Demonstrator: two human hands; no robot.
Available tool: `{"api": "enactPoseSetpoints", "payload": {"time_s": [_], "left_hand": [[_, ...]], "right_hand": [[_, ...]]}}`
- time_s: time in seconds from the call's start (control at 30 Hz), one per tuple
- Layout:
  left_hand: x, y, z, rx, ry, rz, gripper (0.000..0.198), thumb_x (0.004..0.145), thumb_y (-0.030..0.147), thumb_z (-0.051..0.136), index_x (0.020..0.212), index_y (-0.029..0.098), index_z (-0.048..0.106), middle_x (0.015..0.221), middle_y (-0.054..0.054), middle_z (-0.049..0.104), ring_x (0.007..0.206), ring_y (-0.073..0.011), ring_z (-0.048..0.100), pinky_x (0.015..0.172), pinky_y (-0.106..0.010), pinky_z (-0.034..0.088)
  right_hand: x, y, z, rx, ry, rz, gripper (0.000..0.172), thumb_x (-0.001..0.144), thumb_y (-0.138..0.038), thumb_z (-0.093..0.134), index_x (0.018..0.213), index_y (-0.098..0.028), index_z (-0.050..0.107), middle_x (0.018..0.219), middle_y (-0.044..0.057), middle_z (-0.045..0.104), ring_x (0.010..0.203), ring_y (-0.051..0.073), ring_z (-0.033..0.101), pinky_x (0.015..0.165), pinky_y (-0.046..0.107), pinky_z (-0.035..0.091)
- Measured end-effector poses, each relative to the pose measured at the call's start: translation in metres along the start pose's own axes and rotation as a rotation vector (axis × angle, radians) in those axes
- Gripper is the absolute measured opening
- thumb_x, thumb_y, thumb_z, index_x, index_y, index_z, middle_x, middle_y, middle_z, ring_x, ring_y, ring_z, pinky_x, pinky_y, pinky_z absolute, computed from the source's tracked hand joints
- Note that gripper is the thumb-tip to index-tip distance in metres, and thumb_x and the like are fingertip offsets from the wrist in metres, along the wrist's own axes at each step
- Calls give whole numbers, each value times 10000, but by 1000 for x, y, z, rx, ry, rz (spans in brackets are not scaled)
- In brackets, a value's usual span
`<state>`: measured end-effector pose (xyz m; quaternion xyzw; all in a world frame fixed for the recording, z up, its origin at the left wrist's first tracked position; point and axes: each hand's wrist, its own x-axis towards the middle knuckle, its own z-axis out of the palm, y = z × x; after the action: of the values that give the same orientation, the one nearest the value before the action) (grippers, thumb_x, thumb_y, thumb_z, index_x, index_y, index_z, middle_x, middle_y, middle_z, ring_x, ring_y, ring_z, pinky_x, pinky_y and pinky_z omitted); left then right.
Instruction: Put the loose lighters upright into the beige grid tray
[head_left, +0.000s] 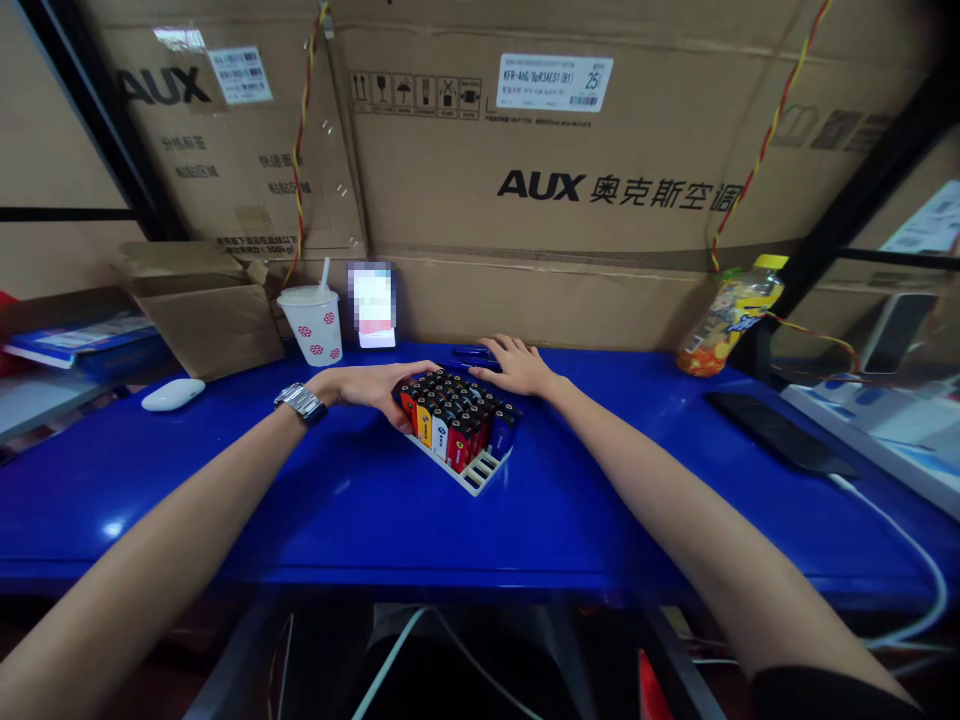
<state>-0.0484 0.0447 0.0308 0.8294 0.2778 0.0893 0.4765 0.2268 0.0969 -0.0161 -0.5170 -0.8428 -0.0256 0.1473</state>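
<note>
A white slotted tray (pixel 475 484) sits on the blue table, filled with upright lighters (pixel 442 425) in red, yellow, white and blue with black tops. Several slots at its near corner hold nothing. My left hand (pixel 379 390), with a metal watch on the wrist, wraps round the tray's left side, thumb in front and fingers behind. Just behind the tray, my right hand (pixel 517 366) lies palm down with its fingers spread. Its fingertips touch or cover dark blue slim items (pixel 471 352), which look like loose lighters; the hand partly hides them.
A paper cup with a straw (pixel 315 325), a lit phone (pixel 373 305), a white mouse-like object (pixel 173 395) and an open cardboard box (pixel 202 310) stand at left. At right are a drink bottle (pixel 724 320) and a dark phone (pixel 776 432) on a cable. Large cartons (pixel 600 230) wall the back.
</note>
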Motion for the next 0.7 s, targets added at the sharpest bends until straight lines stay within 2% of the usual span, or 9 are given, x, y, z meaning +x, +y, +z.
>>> {"api": "enactPoseSetpoints", "payload": {"time_s": [0.13, 0.23, 0.3, 0.4, 0.47, 0.57, 0.7], "left_hand": [[-1, 1, 1, 15, 10, -11, 817, 601, 192, 800, 1323, 246, 422, 1272, -80, 597, 1203, -309, 540, 1024, -483, 408], [-2, 3, 2, 18, 29, -43, 840, 591, 187, 792, 1335, 237, 406, 1243, -80, 617, 1186, -315, 550, 1015, -486, 414], [-2, 4, 1, 28, 26, -58, 852, 586, 182, 788, 1341, 237, 396, 1240, -80, 619, 1181, -313, 556, 1012, -482, 418], [-3, 4, -2, 65, 12, -37, 831, 558, 176, 802, 1300, 230, 432, 1251, -86, 610, 1179, -316, 557, 1003, -471, 430], [-3, 3, -4, 84, 22, -2, 794, 537, 170, 814, 1251, 219, 471, 1240, -89, 613, 1174, -320, 560, 993, -463, 441], [-4, 0, -6, 74, 75, 15, 741, 526, 154, 811, 1198, 213, 504, 1207, -83, 630, 1145, -314, 581, 966, -451, 464], [-3, -7, -6, 20, 213, -55, 678, 556, 143, 759, 1181, 218, 507, 1134, -58, 672, 1069, -296, 629, 902, -447, 508]], "right_hand": [[32, -8, 7, 18, -151, 12, 795, 801, -814, 300, 1475, -393, 325, 1589, 101, 225, 1417, 427, 230, 1033, 727, 219], [49, -17, 16, 18, -291, -118, 671, 864, -749, 280, 1467, -457, 313, 1606, 17, 189, 1437, 404, 201, 1073, 705, 181], [50, -19, 20, 26, -313, -234, 597, 931, -652, 255, 1475, -418, 329, 1597, 13, 220, 1436, 359, 238, 1110, 629, 216], [35, -8, 20, 40, -262, -386, 566, 977, -548, 249, 1470, -306, 387, 1560, 49, 320, 1425, 284, 295, 1138, 505, 265], [18, 8, 15, 34, -220, -419, 560, 988, -521, 243, 1452, -264, 424, 1524, 60, 388, 1419, 251, 315, 1152, 468, 257], [-9, 39, 5, -7, -177, -329, 562, 989, -522, 233, 1434, -256, 451, 1488, 71, 442, 1409, 244, 340, 1138, 458, 287], [-33, 65, -9, -42, -166, -207, 531, 985, -493, 288, 1415, -249, 479, 1457, 90, 478, 1369, 278, 405, 1089, 493, 349]]}}
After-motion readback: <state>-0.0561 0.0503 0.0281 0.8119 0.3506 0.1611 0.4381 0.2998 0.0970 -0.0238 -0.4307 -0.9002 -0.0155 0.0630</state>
